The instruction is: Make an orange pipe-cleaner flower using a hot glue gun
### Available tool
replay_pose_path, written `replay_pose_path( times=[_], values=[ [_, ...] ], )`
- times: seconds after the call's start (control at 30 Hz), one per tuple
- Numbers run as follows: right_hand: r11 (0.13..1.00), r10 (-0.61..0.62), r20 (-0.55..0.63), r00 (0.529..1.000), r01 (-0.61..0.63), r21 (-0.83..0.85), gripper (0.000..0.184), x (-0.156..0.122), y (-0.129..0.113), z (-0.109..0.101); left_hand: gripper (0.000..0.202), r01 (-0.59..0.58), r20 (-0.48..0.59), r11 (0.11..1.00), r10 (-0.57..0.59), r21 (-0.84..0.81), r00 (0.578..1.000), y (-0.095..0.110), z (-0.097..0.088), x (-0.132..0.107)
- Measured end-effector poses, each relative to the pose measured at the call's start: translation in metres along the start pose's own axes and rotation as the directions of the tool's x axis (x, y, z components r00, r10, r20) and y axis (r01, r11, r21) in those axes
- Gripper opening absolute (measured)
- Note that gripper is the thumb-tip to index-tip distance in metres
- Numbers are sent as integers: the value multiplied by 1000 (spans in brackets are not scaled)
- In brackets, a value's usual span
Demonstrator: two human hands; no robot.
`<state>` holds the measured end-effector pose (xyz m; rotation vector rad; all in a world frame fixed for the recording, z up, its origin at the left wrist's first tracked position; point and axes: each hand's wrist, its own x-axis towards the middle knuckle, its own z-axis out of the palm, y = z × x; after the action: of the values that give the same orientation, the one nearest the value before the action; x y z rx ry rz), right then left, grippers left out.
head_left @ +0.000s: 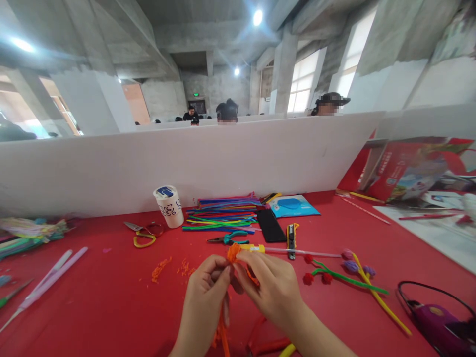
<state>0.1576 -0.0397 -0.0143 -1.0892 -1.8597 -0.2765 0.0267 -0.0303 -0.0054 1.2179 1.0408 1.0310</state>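
Near the front middle of the red table, both hands meet at an orange fuzzy bundle [233,252] that looks like chenille stem or yarn. My left hand [208,292] pinches its lower left side between thumb and forefinger. On its right side are the closed fingers of my right hand [269,280]. An orange strand [223,338] hangs below the hands. Orange clippings [160,270] are scattered to the left. Just beyond the fingers lie teal-handled pliers [231,238] and a yellow tube-like thing [256,248], partly hidden by my right hand.
Colored pipe cleaners [219,215] lie by a white divider [238,163]. Around them are a patterned cup [169,208], scissors [143,235], a black phone [270,225], a utility knife [291,241] and a wipes pack [295,205]. Pom-pom stems [353,280] lie right. People sit beyond the divider.
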Motion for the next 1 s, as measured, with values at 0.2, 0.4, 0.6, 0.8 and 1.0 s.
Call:
replay_pose_path(
  times=[0.2,0.4,0.6,0.8,1.0],
  values=[
    [998,14,-36,999,-12,56,12,-1,-3,-4,19,-23,-2,1000,23,7,1000,2,0,-2],
    [994,-6,-32,999,9,106,11,0,-4,-9,19,-23,2,1000,23,12,1000,3,0,-4],
    [994,20,-15,1000,-19,111,12,1,-5,-11,18,-3,19,1000,3,10,1000,3,0,-4],
    [995,-23,-22,999,25,101,12,2,-3,-10,19,-13,26,1000,13,3,1000,3,1,-6],
    [991,-7,-69,998,16,130,13,-1,-6,-13,19,-26,-4,997,25,-67,1000,0,1,-6]
  ],
)
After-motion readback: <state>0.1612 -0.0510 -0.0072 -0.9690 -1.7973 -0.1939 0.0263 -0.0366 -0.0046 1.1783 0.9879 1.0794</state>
